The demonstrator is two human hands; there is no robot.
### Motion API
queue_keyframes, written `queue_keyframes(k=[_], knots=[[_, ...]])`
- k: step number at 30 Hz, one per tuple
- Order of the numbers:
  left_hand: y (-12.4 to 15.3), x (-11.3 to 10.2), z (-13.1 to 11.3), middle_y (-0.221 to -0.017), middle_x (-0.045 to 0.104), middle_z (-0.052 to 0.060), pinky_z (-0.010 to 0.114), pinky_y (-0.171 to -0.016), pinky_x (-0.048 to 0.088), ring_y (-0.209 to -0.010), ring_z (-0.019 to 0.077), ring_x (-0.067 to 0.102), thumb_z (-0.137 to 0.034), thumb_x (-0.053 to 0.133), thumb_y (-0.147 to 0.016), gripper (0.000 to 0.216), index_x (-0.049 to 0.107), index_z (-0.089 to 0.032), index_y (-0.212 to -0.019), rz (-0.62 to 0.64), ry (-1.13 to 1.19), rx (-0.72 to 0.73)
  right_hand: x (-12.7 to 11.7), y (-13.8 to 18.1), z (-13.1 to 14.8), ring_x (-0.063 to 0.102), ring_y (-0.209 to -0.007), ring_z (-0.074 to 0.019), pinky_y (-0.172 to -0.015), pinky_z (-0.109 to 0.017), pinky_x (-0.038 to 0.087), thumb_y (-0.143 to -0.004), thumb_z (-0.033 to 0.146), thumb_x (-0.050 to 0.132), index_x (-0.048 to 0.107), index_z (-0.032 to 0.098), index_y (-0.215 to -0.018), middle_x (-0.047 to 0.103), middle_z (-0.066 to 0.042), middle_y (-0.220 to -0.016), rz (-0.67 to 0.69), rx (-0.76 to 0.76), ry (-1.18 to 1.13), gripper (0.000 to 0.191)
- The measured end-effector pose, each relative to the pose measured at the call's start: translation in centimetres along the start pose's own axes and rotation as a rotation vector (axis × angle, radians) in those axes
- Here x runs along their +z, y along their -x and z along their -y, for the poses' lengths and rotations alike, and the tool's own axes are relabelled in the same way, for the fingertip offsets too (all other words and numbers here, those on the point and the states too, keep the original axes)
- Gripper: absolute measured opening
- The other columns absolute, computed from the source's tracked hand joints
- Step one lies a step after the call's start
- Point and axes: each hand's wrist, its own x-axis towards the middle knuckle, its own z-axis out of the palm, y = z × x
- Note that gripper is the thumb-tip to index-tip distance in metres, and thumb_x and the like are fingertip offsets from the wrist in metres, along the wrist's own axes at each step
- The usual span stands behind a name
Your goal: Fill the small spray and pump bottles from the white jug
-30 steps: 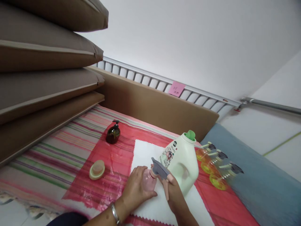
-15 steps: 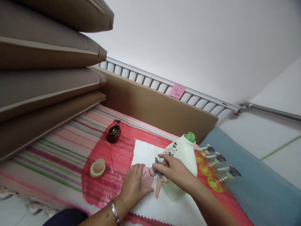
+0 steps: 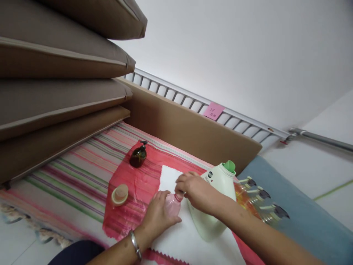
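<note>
My left hand [image 3: 158, 215] is wrapped round a small pink spray bottle [image 3: 172, 205] that stands on a white cloth [image 3: 190, 239]. My right hand [image 3: 194, 191] is closed over the bottle's top, covering the spray head. Just behind my right hand stands a large white detergent jug [image 3: 217, 178] with a green cap. A bracelet shows on my left wrist.
A dark pump bottle [image 3: 138, 156] and a round pink-and-cream lid [image 3: 120, 194] sit on the red plastic sheet [image 3: 129, 206]. Three orange spray bottles [image 3: 255, 200] lie right of the jug. Brown cushions [image 3: 55, 92] are stacked on the left; a cardboard panel [image 3: 190, 130] stands behind.
My right hand has moved from below the spray trigger to over the top of the pink bottle, hiding the grey and pink spray head. My left hand stays on the bottle.
</note>
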Motion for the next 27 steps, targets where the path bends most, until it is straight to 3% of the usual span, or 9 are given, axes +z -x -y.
queue_keyframes(k=[3,6,8,10,13,17,20,23,27], knots=[[-0.2,-0.2,0.2,-0.110,0.056,0.009,0.046,-0.090,0.043,-0.105,0.0288,0.052,-0.030,0.081,-0.050,0.072,0.047,-0.020,-0.113,-0.053,0.031,-0.007,-0.7,0.6,1.0,0.050,-0.112,-0.0264,-0.092,-0.041,0.035,-0.073,0.014,0.056,0.064,0.028,-0.105,0.061,-0.005,-0.120,-0.186,-0.043,0.074,0.036],[-0.2,-0.6,0.0,-0.111,0.056,0.009,0.046,-0.090,0.043,-0.106,0.0287,0.051,-0.027,0.081,-0.050,0.071,0.047,-0.020,-0.112,-0.084,0.039,0.018,-0.8,1.7,1.1,0.060,-0.094,-0.0229,-0.078,-0.034,0.044,-0.081,0.033,0.052,0.065,0.029,-0.098,0.068,-0.002,-0.103,-0.379,0.130,-0.018,0.021],[-0.1,-0.8,-0.2,-0.112,0.055,0.009,0.046,-0.091,0.042,-0.106,0.0279,0.051,-0.025,0.081,-0.050,0.072,0.046,-0.020,-0.113,-0.104,0.051,0.045,-0.4,2.5,0.5,0.063,-0.078,-0.0212,-0.068,-0.032,0.045,-0.083,0.044,0.048,0.066,0.027,-0.085,0.070,-0.001,-0.086,-0.436,0.260,-0.126,0.025],[0.1,-1.0,-0.3,-0.113,0.055,0.009,0.045,-0.092,0.041,-0.107,0.0275,0.051,-0.025,0.082,-0.051,0.073,0.045,-0.020,-0.114,-0.112,0.054,0.080,0.3,3.0,-0.6,0.064,-0.072,-0.0217,-0.065,-0.032,0.045,-0.081,0.053,0.047,0.064,0.025,-0.084,0.070,-0.003,-0.083,-0.472,0.400,-0.235,0.033],[0.3,-1.0,-0.5,-0.113,0.054,0.009,0.046,-0.093,0.041,-0.107,0.0277,0.050,-0.028,0.082,-0.051,0.076,0.044,-0.020,-0.116,-0.088,0.049,0.124,1.8,2.9,-2.2,0.065,-0.073,-0.0231,-0.064,-0.033,0.045,-0.077,0.057,0.049,0.061,0.020,-0.099,0.069,-0.007,-0.088,-0.472,0.544,-0.389,0.044],[0.6,-0.8,-0.6,-0.115,0.054,0.009,0.046,-0.094,0.040,-0.108,0.0277,0.049,-0.029,0.083,-0.051,0.079,0.043,-0.020,-0.119,-0.011,0.066,0.167,2.8,2.0,-2.7,0.059,-0.058,-0.0188,-0.055,-0.029,0.041,-0.074,0.044,0.055,0.063,0.019,-0.069,0.062,-0.001,-0.059,-0.326,0.461,-0.467,0.027],[0.6,-0.4,-0.2,-0.117,0.054,0.010,0.046,-0.096,0.040,-0.110,0.0284,0.049,-0.030,0.084,-0.049,0.080,0.045,-0.020,-0.119,0.056,0.098,0.147,1.2,2.3,-2.0,0.056,-0.055,-0.0170,-0.055,-0.028,0.039,-0.072,0.036,0.057,0.059,0.020,-0.059,0.060,0.001,-0.054,-0.363,0.436,-0.447,0.021],[0.6,0.0,0.4,-0.122,0.053,0.011,0.048,-0.101,0.036,-0.116,0.0301,0.047,-0.029,0.086,-0.046,0.090,0.043,-0.021,-0.124,0.106,0.139,0.088,-2.4,4.0,-0.9,0.059,-0.062,-0.0190,-0.060,-0.030,0.041,-0.075,0.037,0.055,0.064,0.021,-0.069,0.067,0.000,-0.064,-0.547,0.398,-0.351,0.019],[0.7,-0.3,-0.1,-0.126,0.051,0.011,0.045,-0.103,0.035,-0.118,0.0299,0.046,-0.029,0.086,-0.043,0.092,0.044,-0.020,-0.125,0.198,0.235,0.073,-6.1,5.6,0.1,0.064,-0.076,-0.0208,-0.070,-0.033,0.048,-0.078,0.043,0.058,0.064,0.024,-0.091,0.071,-0.001,-0.083,-0.994,0.299,-0.471,0.024]])
